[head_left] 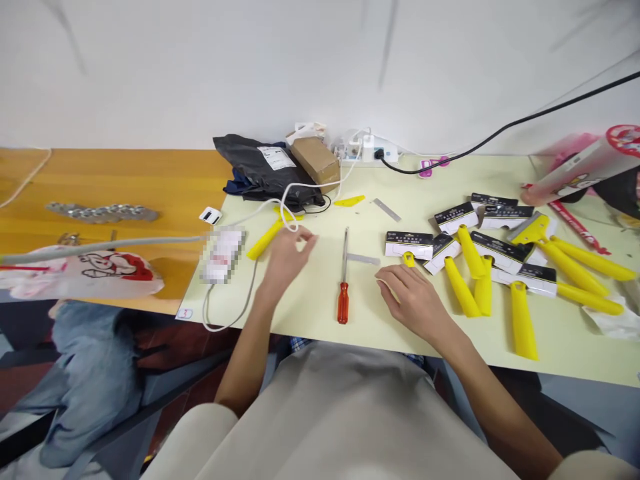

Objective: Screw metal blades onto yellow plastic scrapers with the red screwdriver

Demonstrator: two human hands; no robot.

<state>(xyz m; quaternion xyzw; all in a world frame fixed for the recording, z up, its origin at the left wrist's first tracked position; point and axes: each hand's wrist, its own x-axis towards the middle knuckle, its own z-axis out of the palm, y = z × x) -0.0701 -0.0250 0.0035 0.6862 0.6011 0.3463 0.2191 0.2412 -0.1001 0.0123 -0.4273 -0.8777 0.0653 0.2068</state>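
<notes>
My left hand (pixel 290 257) hovers at the table's middle left with its thumb apart from its fingers, and I see nothing in it. Next to it lies a yellow scraper handle (pixel 264 241), partly covered by a white cable (pixel 283 210). My right hand (pixel 407 293) rests low over the table, fingers loosely bent and holding nothing visible. A screwdriver (pixel 343 303) with a red handle lies between my hands, a flat metal strip (pixel 365 259) beside its shaft. Farther back are another metal strip (pixel 387 209) and a small yellow piece (pixel 349 201).
Several yellow-handled scrapers (pixel 460 287) with black-and-white cards pile up on the right. Behind are a black plastic bag (pixel 260 177), a cardboard box (pixel 316 160) and a power strip (pixel 385 150). Cables cross the left side. A person's jeans (pixel 95 373) show at lower left.
</notes>
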